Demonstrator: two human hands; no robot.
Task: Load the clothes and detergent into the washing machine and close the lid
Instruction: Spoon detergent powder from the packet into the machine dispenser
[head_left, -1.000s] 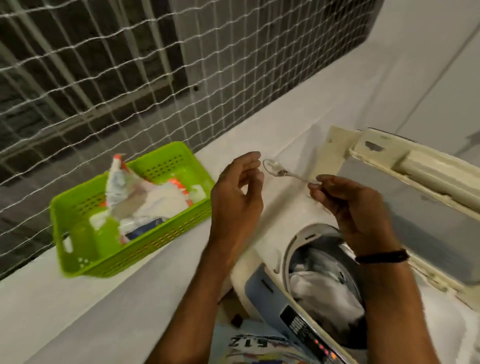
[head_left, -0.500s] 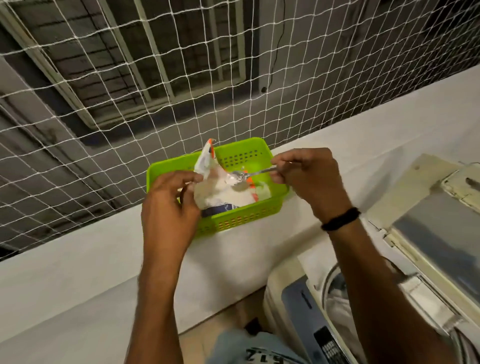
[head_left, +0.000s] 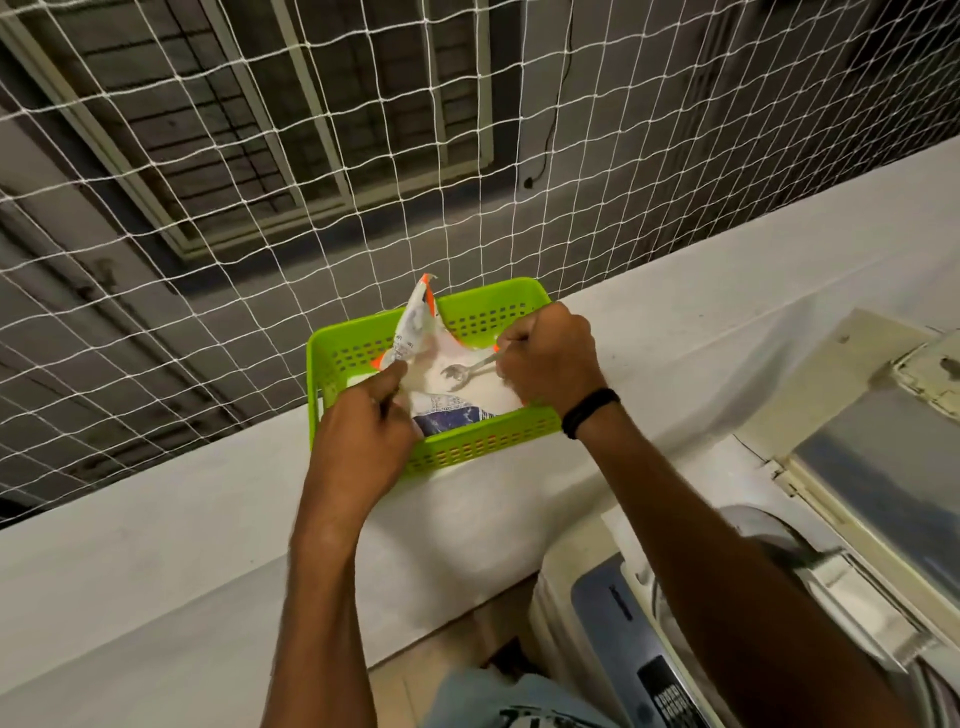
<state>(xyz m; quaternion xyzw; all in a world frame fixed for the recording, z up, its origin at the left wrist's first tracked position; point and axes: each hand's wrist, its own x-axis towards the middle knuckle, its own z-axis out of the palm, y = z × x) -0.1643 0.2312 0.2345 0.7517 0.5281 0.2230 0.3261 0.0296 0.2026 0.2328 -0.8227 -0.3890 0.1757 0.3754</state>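
Head view — forward and down, close above the hands (head_left: 545, 358)

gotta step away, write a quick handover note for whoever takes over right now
Left hand: pinching the detergent bag open inside the green basket on the ledge.
Right hand: gripping a spoon with its bowl down in the white powder.
Washing machine sits at lower right, lid up.
Done: bag opened, spoon in the powder.
Left: carry the scoop to the drum, tip it in, close the lid. The drum is hidden behind the right arm, so check the clothes.
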